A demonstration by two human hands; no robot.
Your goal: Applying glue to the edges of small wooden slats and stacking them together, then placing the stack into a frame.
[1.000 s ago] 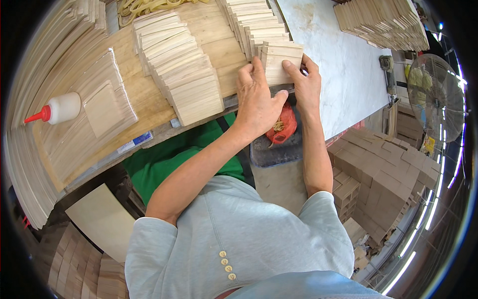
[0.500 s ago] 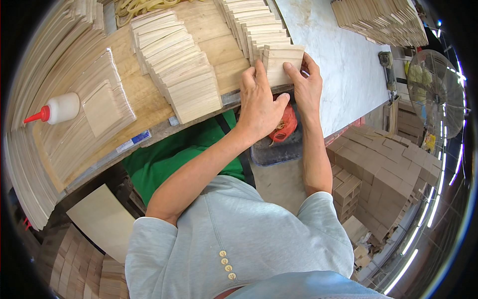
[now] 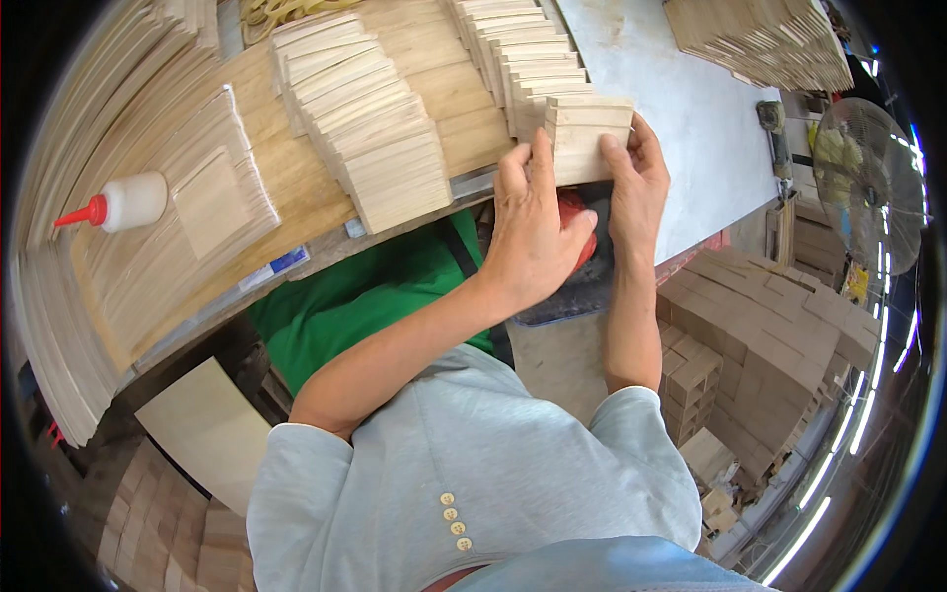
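A small stack of thin, pale wooden pieces (image 3: 584,141) is upright at the table's near edge, in front of a row of similar pieces. My right hand (image 3: 639,183) is closed on its right side, thumb across the near face and fingers behind. Along its left edge lies the index finger of my left hand (image 3: 538,227), whose thumb sticks out away from the wood. Those left fingers touch the stack without wrapping round it. To the left, a second row of overlapping wooden pieces (image 3: 380,148) leans on the wooden tabletop (image 3: 449,74).
A white glue bottle with a red nozzle (image 3: 133,202) lies on wooden panels at left. More pieces are stacked on the pale board (image 3: 705,148) at far right. A fan (image 3: 863,178) and piled brown blocks (image 3: 760,326) stand right. Green cloth (image 3: 365,301) hangs below the table.
Both hands and the small stack have shifted right, away from the row behind. The view itself has also moved slightly. The grip of each hand looks much the same.
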